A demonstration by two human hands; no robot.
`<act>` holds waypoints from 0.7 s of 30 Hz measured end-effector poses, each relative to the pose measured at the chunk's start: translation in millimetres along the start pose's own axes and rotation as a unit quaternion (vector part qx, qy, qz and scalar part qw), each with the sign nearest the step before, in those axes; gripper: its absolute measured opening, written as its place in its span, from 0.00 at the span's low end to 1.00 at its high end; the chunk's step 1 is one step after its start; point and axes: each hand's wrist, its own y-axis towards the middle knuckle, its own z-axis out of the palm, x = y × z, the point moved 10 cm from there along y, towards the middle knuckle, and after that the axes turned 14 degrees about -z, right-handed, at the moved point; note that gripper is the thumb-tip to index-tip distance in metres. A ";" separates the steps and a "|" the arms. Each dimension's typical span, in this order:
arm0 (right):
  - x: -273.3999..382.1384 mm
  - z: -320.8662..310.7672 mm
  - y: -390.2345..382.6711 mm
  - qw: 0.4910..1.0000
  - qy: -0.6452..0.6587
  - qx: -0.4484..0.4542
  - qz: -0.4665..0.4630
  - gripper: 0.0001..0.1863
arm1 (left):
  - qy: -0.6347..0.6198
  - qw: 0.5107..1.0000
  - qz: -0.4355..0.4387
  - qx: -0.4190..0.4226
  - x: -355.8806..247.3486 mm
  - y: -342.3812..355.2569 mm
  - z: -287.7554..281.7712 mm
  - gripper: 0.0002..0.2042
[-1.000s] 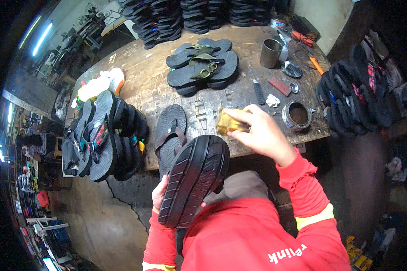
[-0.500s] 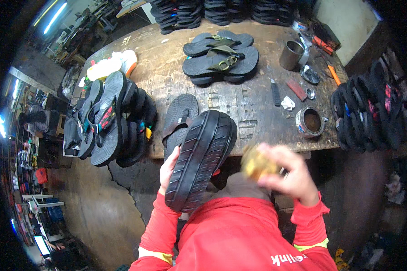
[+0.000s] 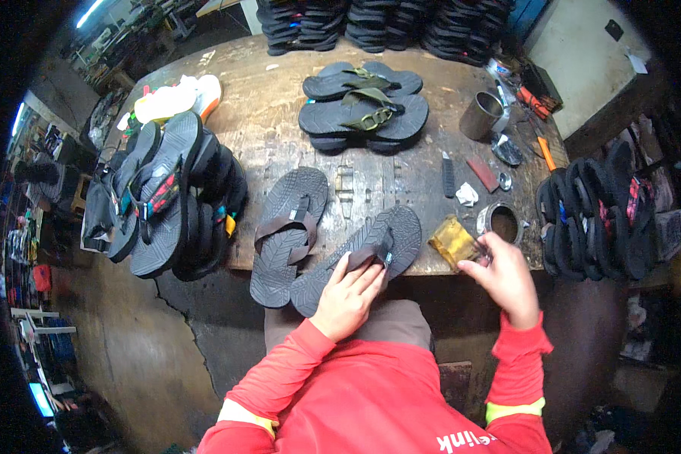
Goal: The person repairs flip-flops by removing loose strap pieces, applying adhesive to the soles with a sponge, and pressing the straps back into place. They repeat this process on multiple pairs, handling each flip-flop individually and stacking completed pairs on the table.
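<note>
A dark-grey sandal (image 3: 405,227) with a brown strap lies sole down at the table's near edge, its heel end jutting toward my lap. Across its strap my left hand (image 3: 344,303) rests, fingers stretched out and lying flat. The matching sandal (image 3: 276,261) is just left of it, also sole down. My right hand (image 3: 511,280) pinches one edge of a yellow-amber squarish block (image 3: 454,240) between thumb and fingers, right of the sandal's toe. What the block is made of I cannot make out.
An open round tin (image 3: 502,222), a crumpled white scrap (image 3: 467,195), a red block (image 3: 482,175) and a metal cup (image 3: 481,116) stand or lie on the right. Sandal piles flank me at left (image 3: 163,204) and right (image 3: 598,216); olive-strapped sandals (image 3: 363,117) lie farther back.
The sandal my left hand held up, sole showing, now lies sole down on the table beneath that hand. My right hand has moved right and forward, the yellow block still in it.
</note>
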 end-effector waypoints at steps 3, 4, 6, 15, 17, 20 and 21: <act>14.3 3.1 31.0 0.987 0.103 0.101 -0.067 0.22 | 0.007 1.000 0.017 0.009 1.6 -9.5 -1.3 0.23; 24.7 6.3 45.6 0.979 0.141 0.101 -0.106 0.22 | 0.001 1.000 0.019 -0.002 0.5 -10.6 -5.4 0.22; 40.3 19.8 71.7 0.958 0.201 0.143 -0.149 0.23 | -0.012 1.000 0.010 -0.005 -1.8 -11.4 -7.6 0.20; 81.8 132.3 179.2 0.873 0.122 0.398 -0.254 0.19 | 0.004 0.998 0.014 -0.068 -4.6 -35.6 12.0 0.15; 88.8 156.0 180.5 0.846 0.091 0.462 -0.251 0.18 | -0.002 0.997 0.014 -0.076 -1.0 -39.3 17.4 0.15; 97.2 180.6 174.8 0.806 0.021 0.545 -0.232 0.20 | -0.006 0.996 0.019 -0.082 0.7 -41.6 21.4 0.14; 100.8 185.6 172.0 0.792 0.002 0.565 -0.230 0.22 | -0.006 0.996 0.022 -0.088 0.3 -41.9 20.8 0.13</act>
